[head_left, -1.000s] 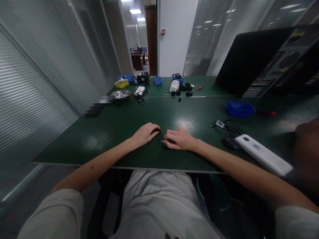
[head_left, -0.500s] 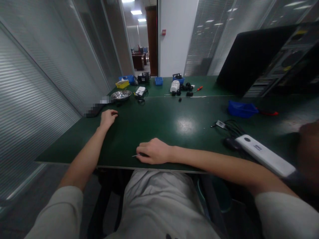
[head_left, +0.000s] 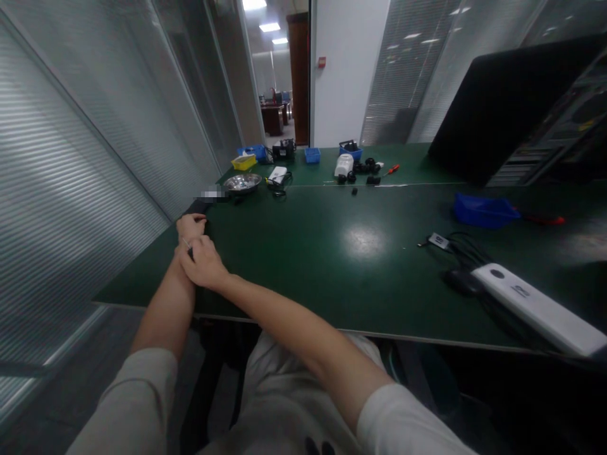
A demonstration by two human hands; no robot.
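Near the left edge of the green table, my left hand [head_left: 191, 225] has its fingers curled together. Whatever they may hold is too small to make out. My right hand [head_left: 205, 260] reaches across and lies over my left wrist. It is closed round a small screwdriver [head_left: 187, 244], whose thin metal shaft points up toward the left hand; a bit of dark handle shows at the fingers. Just beyond my hands are a dark flat object [head_left: 196, 206], partly blurred out, and a shiny metal bowl [head_left: 243, 184] with small pieces in it.
Farther back stand a yellow tray [head_left: 244, 163], blue bins [head_left: 312, 155], a white device [head_left: 344, 166], black parts and an orange screwdriver [head_left: 393, 169]. At right are a blue bin [head_left: 484, 211], a white power strip [head_left: 540, 306] with cables and a large black computer case [head_left: 516, 107].
My right hand has moved left and forward from the table's front edge to my left wrist, carrying the screwdriver. The view has shifted slightly left, and my left hand stays near the table's left side.
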